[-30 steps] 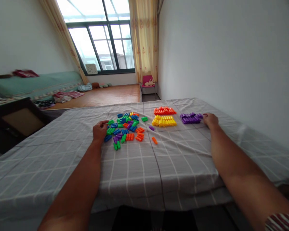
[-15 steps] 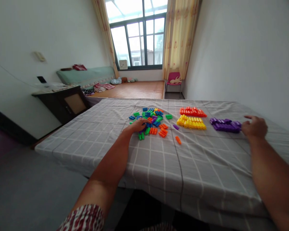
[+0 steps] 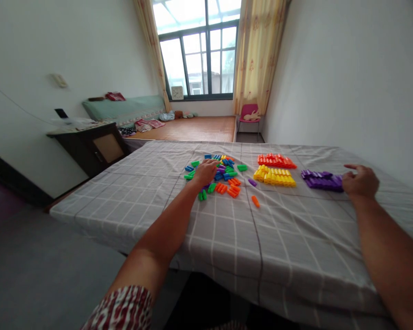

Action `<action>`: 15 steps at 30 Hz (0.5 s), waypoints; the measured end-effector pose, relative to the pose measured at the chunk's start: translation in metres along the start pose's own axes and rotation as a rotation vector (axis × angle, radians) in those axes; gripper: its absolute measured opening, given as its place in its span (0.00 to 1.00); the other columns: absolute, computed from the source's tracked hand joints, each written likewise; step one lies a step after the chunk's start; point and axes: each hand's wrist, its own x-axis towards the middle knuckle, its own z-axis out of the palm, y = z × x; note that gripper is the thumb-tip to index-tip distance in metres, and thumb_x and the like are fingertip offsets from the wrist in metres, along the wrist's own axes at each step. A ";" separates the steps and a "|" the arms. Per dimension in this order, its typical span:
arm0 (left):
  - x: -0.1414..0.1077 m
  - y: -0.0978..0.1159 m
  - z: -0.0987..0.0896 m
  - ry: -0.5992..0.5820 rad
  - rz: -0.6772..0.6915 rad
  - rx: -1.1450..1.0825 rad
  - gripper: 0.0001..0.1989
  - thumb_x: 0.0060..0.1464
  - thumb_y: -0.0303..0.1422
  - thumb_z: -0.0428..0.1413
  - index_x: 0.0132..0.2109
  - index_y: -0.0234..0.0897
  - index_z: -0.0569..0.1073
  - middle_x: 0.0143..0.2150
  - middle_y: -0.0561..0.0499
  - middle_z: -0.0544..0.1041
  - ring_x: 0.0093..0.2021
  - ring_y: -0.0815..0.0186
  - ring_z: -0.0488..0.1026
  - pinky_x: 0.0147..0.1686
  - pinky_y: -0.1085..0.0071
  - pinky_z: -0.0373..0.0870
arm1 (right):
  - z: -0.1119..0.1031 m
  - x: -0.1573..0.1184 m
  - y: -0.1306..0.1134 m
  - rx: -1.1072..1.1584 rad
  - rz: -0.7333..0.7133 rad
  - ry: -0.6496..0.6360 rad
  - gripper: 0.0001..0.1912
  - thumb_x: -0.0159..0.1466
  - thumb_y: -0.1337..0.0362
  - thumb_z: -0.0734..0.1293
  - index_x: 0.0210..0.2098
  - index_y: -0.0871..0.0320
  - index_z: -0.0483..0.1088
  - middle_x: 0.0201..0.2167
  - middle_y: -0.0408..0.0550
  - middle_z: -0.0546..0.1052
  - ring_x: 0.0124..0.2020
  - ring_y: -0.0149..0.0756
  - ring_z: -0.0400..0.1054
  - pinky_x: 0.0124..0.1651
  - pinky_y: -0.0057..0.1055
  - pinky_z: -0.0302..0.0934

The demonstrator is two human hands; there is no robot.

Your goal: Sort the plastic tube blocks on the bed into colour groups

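Observation:
My left hand is over a mixed pile of small plastic pieces, its fingers stretched forward and nothing visible in them. Green pieces, blue pieces and orange pieces lie around it, some hidden beneath the hand. At the right, my right hand rests against the near end of a purple row of pieces. Its index finger points out and the other fingers curl loosely. Left of that row sit a stacked yellow row and, behind it, a red-orange row.
A single purple piece and an orange piece lie apart on the grey checked cloth. Beyond the table are a low bed and a pink chair. A dark cabinet stands at the left.
My left hand has moved slightly right and farther over the mixed pile, its fingers now straighter. My right hand has shifted a little left against the purple row.

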 end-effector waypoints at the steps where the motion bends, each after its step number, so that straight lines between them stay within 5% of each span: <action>1: 0.003 0.004 0.005 -0.044 0.028 0.004 0.19 0.59 0.30 0.50 0.56 0.44 0.73 0.57 0.47 0.73 0.57 0.59 0.66 0.58 0.62 0.60 | 0.000 0.000 0.000 -0.003 -0.004 0.000 0.21 0.58 0.67 0.58 0.46 0.63 0.76 0.38 0.63 0.74 0.44 0.51 0.68 0.44 0.41 0.60; 8: 0.003 0.007 0.009 -0.161 -0.062 0.058 0.16 0.57 0.31 0.51 0.48 0.44 0.78 0.46 0.46 0.77 0.49 0.59 0.72 0.52 0.63 0.65 | -0.001 0.001 -0.007 -0.003 -0.043 0.028 0.21 0.60 0.66 0.57 0.46 0.65 0.76 0.39 0.63 0.76 0.43 0.50 0.69 0.44 0.39 0.61; 15: 0.005 0.004 0.003 -0.207 -0.060 -0.022 0.12 0.53 0.33 0.56 0.43 0.43 0.80 0.45 0.47 0.78 0.50 0.58 0.70 0.53 0.66 0.66 | -0.012 -0.008 -0.050 0.061 -0.250 -0.036 0.19 0.61 0.69 0.57 0.46 0.61 0.74 0.43 0.56 0.77 0.43 0.42 0.69 0.47 0.32 0.60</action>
